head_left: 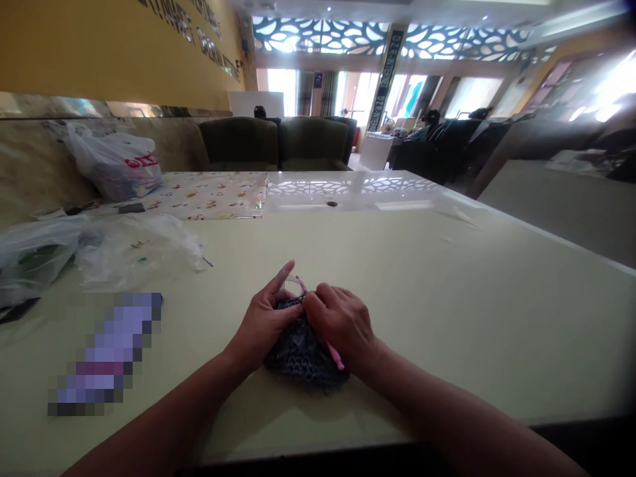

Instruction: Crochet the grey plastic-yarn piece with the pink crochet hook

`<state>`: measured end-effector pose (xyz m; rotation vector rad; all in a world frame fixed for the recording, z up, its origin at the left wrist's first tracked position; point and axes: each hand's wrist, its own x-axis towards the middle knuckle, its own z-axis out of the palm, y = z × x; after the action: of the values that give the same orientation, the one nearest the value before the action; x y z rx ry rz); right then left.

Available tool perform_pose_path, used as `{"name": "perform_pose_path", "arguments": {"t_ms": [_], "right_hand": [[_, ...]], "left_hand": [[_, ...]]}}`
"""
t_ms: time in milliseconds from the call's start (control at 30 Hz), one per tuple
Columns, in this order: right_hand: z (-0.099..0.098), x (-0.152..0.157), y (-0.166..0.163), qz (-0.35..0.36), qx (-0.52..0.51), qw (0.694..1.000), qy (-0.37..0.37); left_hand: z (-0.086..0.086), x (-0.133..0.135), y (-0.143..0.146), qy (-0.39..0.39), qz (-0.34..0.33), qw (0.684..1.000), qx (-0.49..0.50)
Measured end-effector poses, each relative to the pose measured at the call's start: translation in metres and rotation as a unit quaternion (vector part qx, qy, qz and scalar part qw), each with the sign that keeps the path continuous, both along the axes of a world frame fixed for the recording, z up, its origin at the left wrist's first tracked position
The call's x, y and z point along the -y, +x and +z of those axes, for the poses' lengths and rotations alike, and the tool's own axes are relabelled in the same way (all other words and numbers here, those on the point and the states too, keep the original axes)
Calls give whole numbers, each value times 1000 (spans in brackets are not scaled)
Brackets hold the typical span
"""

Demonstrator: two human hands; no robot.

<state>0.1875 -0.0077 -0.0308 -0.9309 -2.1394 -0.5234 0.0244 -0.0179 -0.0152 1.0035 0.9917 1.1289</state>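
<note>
A dark grey crocheted piece (pixel 303 358) is held between both hands, just above or on the table near its front edge. My left hand (pixel 265 318) pinches its upper edge, with the index finger raised and a pale strand of yarn (pixel 293 283) near that finger. In my right hand (pixel 340 318) is a pink crochet hook (pixel 335 356). The hook's handle end sticks out below the palm, and its tip shows above the fingers, close to the pale strand. My right fingers, closed round the hook, hide the stitch where it meets the work.
On the pale table (pixel 487 318), a blurred-out purple oblong (pixel 112 351) lies at the left. Behind it are crumpled clear plastic bags (pixel 139 252). A full white carrier bag (pixel 119 165) stands by the wall on a patterned cloth (pixel 213 195). Dark chairs (pixel 313 142) stand beyond.
</note>
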Motion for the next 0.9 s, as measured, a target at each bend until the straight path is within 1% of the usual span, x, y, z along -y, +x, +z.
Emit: {"name": "perform_pose_path", "arguments": {"t_ms": [67,100,167,267,367,433,600,667,733,800,900], "right_hand": [[1,3,-1,-3,-10,1000,20],[1,4,0,7,-20,1000,22],[2,5,3,52,-52,997,12],[4,4,9,141,-121,982,-42],[7,1,15,210,-176,955,-115],[9,-1,19,238,-209,934,-167],[17,-6,28,272,-278,868,-308],[19,-8,31,286,-298,843,-345],[22,-9,32,295,-307,829,-364],[24,-10,33,296,-302,833,-356],[26,-9,32,286,-261,869,-309]], "left_hand": [[1,-1,-2,-43,-35,996,73],[2,-2,-4,-65,-58,991,101],[4,-5,-9,-89,-101,981,138],[7,-9,-19,-77,-136,973,168],[10,-14,-28,-54,-148,972,175],[12,-17,-33,-45,-143,974,169],[13,-24,-38,-23,-133,981,137],[12,-25,-38,-16,-134,984,120],[11,-25,-37,-7,-136,984,112],[11,-25,-37,-2,-139,984,114],[13,-23,-38,-11,-160,979,122]]}}
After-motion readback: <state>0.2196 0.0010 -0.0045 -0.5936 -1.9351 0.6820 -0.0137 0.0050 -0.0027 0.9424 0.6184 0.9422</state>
